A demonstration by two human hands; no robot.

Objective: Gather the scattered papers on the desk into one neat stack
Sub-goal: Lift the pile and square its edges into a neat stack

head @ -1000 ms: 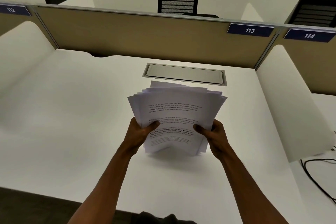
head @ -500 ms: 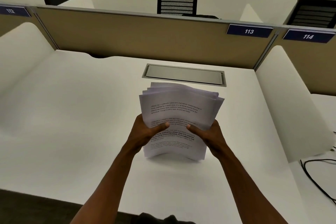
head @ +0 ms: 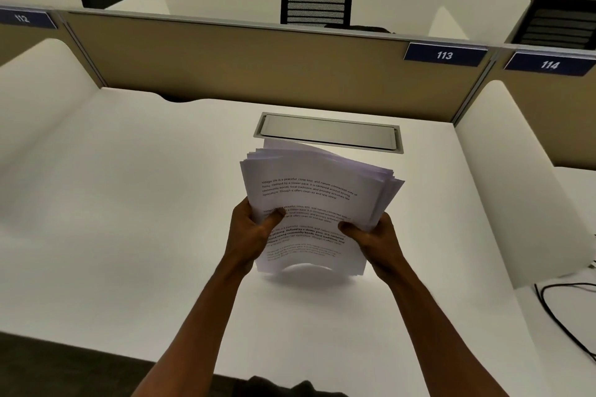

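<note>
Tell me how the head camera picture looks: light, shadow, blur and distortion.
Head view: soft, even overhead light with no glare; the papers cast a faint shadow on the desk below their curled bottom edge; the top lines of print are readable, the lowest ones smeared; the wide lens bends the partition and splays both forearms.

printed papers [head: 317, 200] upright, bowed, top edges fanned, bottom edge above desk [head: 129, 203].

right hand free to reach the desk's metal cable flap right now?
Probably not as things stand. The right hand is clamped on the paper stack, sharing the hold with the left hand. The stack also stands between the hands and the cable flap. Nothing else blocks the desk.
</note>
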